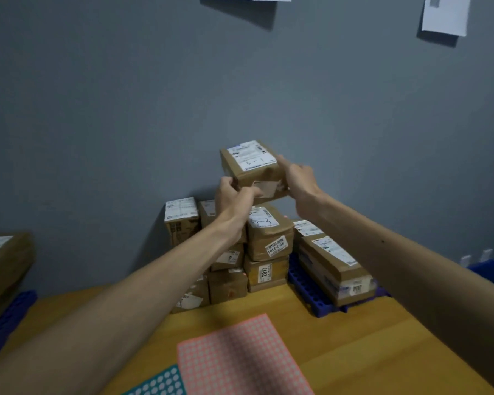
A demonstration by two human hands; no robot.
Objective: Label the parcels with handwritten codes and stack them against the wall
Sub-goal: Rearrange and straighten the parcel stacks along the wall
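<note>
Two hands grip one parcel [253, 166], tilted just above the stack [268, 238] at the tabletop's [354, 352] far edge against the wall [126, 109], left hand [231, 195] with fingers curled round its lower left corner, right hand [298, 181] with fingers curled on its right edge, open wall above.

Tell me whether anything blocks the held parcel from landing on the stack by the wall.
Nothing visible blocks it. The parcel, gripped by the left hand and right hand, hangs just above the stack's top box. Only the left hand's fingers, curled under its near edge, would need to slip out.
</note>
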